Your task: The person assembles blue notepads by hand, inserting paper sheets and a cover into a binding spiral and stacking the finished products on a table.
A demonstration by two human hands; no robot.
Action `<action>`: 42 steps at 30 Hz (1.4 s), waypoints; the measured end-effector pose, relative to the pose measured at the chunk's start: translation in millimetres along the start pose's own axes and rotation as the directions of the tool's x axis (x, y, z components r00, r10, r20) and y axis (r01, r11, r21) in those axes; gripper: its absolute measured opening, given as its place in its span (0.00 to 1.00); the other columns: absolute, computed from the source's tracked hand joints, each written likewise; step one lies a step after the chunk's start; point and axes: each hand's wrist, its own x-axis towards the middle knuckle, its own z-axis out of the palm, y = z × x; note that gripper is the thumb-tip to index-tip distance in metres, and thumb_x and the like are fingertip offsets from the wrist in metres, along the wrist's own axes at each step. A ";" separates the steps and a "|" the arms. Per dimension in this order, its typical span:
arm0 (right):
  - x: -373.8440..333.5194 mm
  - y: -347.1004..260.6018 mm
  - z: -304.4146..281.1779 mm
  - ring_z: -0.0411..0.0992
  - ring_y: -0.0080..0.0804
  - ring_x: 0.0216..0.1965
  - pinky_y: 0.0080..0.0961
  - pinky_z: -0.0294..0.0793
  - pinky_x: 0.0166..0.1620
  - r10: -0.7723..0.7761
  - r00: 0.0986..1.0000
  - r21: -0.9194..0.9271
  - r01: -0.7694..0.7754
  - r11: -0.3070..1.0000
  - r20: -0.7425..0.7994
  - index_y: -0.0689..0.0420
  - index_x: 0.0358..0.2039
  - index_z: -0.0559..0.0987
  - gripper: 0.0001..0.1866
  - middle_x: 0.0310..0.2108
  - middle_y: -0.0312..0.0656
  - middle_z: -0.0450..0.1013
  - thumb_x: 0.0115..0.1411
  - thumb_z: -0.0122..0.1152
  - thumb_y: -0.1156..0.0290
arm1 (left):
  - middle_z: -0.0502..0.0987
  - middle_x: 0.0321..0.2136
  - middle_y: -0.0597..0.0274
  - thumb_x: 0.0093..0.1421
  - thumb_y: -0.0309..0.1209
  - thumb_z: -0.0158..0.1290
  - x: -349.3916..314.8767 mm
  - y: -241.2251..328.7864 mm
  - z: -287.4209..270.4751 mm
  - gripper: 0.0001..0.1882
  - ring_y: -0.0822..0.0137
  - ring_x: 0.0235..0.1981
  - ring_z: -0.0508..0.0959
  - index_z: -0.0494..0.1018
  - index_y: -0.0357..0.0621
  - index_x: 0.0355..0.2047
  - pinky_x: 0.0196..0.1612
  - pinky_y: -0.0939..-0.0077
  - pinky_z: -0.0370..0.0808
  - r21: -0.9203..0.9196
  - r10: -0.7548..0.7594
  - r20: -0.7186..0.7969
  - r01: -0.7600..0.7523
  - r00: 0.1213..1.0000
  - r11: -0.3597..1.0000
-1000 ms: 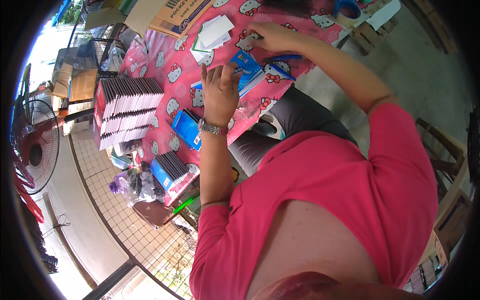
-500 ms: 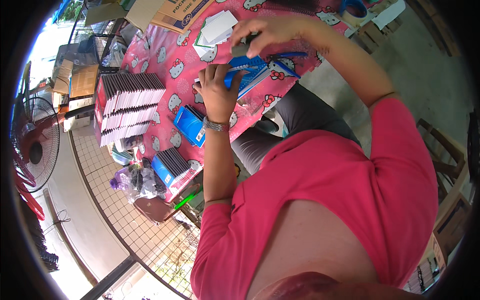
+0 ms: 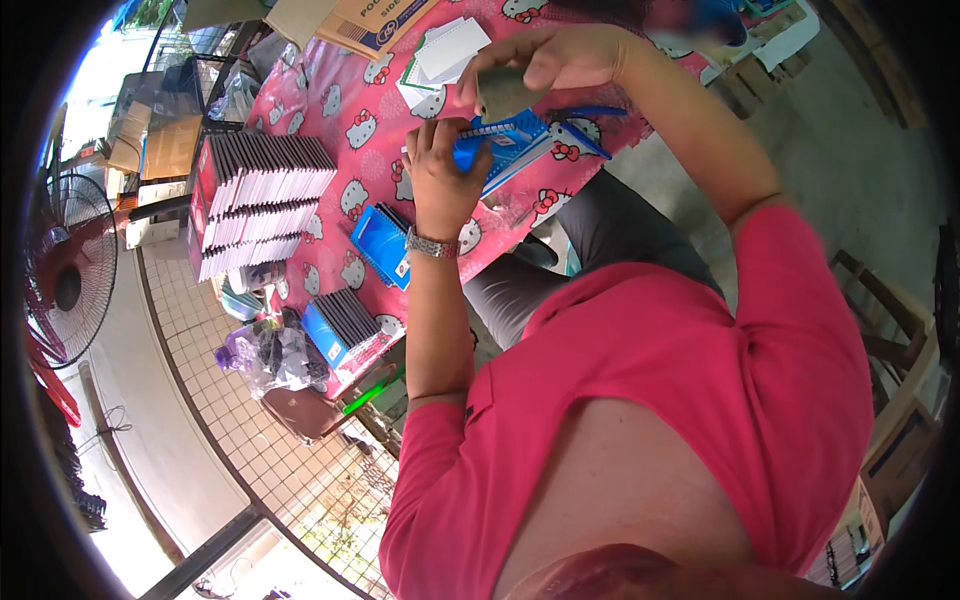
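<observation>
The blue spiral notebook [image 3: 510, 145] lies tilted above the pink cartoon-print tablecloth [image 3: 350, 110], its long axis running from lower left up to the right. The left hand [image 3: 440, 175] grips its near end. The right hand [image 3: 545, 65] pinches a grey card [image 3: 503, 92] just above it. Stacked notebooks [image 3: 262, 200] stand well left.

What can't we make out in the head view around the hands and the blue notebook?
- Blue notebook: near part hidden under the left hand.
- Grey piece: held in the right hand, fingers cover its top; kind unclear.
- White cards: print too small.
- Cardboard box: cut off by the top edge.
- Far table end: blurred patch at top right.
</observation>
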 end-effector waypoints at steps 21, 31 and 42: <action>47.0 18.5 -7.6 0.68 0.32 0.52 0.25 0.64 0.57 0.049 0.999 -0.131 -0.051 0.990 -0.019 0.52 0.50 0.79 0.29 0.52 0.43 0.68 0.49 0.68 0.53 | 0.76 0.35 0.55 0.51 0.26 0.64 0.3 -40.4 -21.6 0.15 0.64 0.29 0.78 0.73 0.37 0.38 0.31 0.74 0.75 -0.328 -0.189 0.170 0.236 0.967 0.915; -37.6 164.5 -69.4 0.61 0.55 0.58 0.49 0.63 0.59 -0.428 0.580 -0.718 -0.607 0.339 -0.693 0.50 0.55 0.72 0.38 0.57 0.51 0.65 0.48 0.66 0.41 | 0.77 0.27 0.59 0.61 0.26 0.55 0.1 -38.4 -0.2 0.07 0.71 0.24 0.79 0.73 0.36 0.38 0.25 0.79 0.74 -0.625 -0.317 0.023 0.261 0.948 0.735; -84.3 163.8 82.3 0.65 0.53 0.53 0.43 0.65 0.55 -0.444 0.400 -0.597 -0.554 0.580 -0.802 0.56 0.60 0.65 0.31 0.53 0.52 0.66 0.58 0.62 0.62 | 0.75 0.25 0.61 0.62 0.27 0.55 -25.1 -28.1 5.1 0.12 0.77 0.23 0.77 0.71 0.36 0.45 0.23 0.78 0.81 -0.666 -0.414 -0.077 0.262 0.907 0.699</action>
